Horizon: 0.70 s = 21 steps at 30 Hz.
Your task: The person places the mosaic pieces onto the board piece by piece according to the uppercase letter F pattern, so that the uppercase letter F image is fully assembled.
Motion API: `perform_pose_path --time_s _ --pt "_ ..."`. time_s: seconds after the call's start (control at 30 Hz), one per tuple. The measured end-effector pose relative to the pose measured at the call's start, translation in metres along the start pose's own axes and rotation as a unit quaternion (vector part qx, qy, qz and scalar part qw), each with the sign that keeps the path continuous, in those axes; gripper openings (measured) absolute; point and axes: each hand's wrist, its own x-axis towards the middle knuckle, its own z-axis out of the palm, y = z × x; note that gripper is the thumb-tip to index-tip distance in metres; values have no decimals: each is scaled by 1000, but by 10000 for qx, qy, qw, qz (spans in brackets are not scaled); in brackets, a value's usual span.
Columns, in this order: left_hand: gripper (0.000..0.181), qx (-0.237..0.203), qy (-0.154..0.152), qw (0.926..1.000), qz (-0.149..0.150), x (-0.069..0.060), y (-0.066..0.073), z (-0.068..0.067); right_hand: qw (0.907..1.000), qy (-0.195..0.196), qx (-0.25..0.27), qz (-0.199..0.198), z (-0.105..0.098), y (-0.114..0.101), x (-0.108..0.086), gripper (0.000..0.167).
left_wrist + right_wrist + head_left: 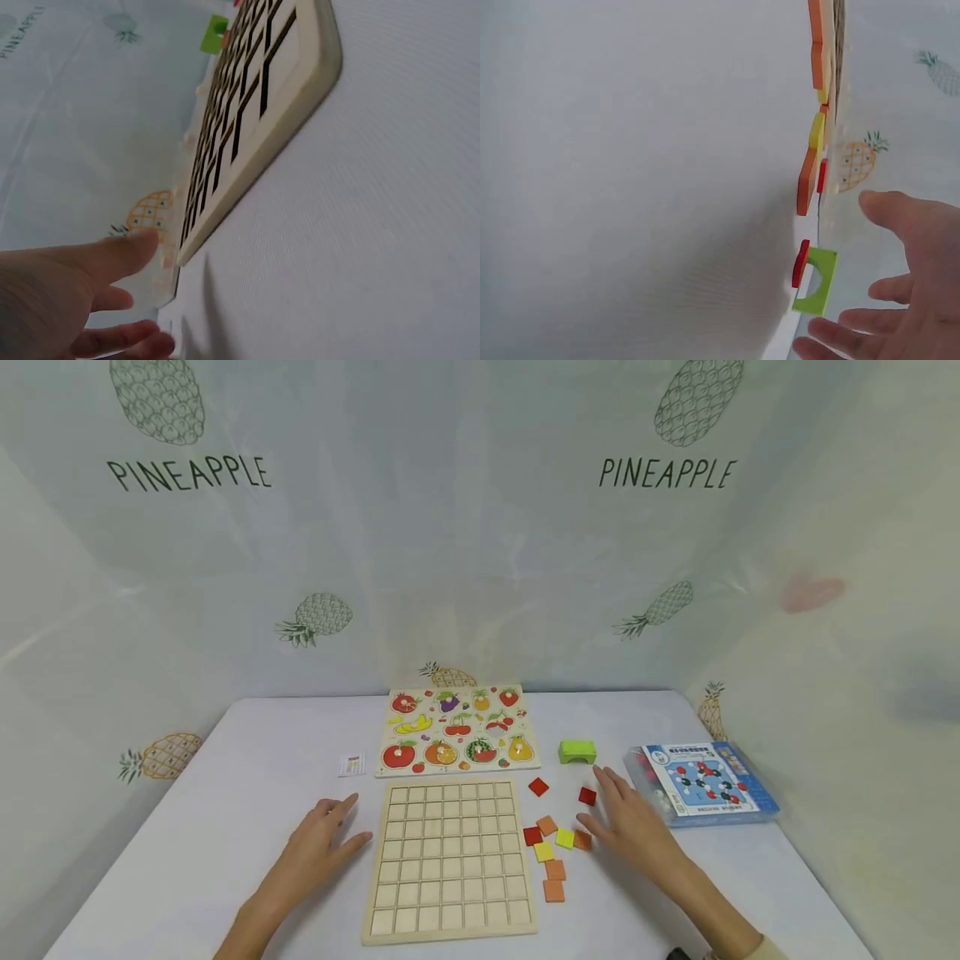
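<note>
A wooden grid board [451,857] lies flat on the table, its squares bare. My left hand [311,852] is just left of it with relaxed fingers, holding nothing; in the left wrist view the hand [75,300] is beside the board's edge [262,150]. On the right, my other hand [637,827] hovers with spread fingers near a dark red tile [587,796] and an orange tile [582,840]. In the right wrist view that hand [907,277] is empty, near the green arch block [823,285]. Several red, orange and yellow tiles lie between board and right hand, including a yellow one [543,852].
A fruit puzzle board [457,731] lies behind the grid board, with a small white card [352,765] to its left. The green arch block [577,752] stands at its right. A boxed set [701,783] lies at the table's right edge. Pineapple-print sheeting [450,527] hangs behind.
</note>
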Motion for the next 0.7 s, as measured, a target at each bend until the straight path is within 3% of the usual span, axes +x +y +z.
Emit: perform_pose_path --time_s 0.1,0.27,0.5,0.7 --pt "57 -615 -250 9971 -359 5 3 0 9998 -34 188 75 -1 2 3 80" --pt "54 -1869 -658 9769 -796 8 6 5 9988 -48 430 215 1 3 10 68" --pt "56 -2692 -1216 9537 -564 8 5 12 9977 -379 440 357 4 7 18 51" --pt "52 -2946 -1364 9446 -490 17 4 11 9971 -446 492 369 5 10 30 37"
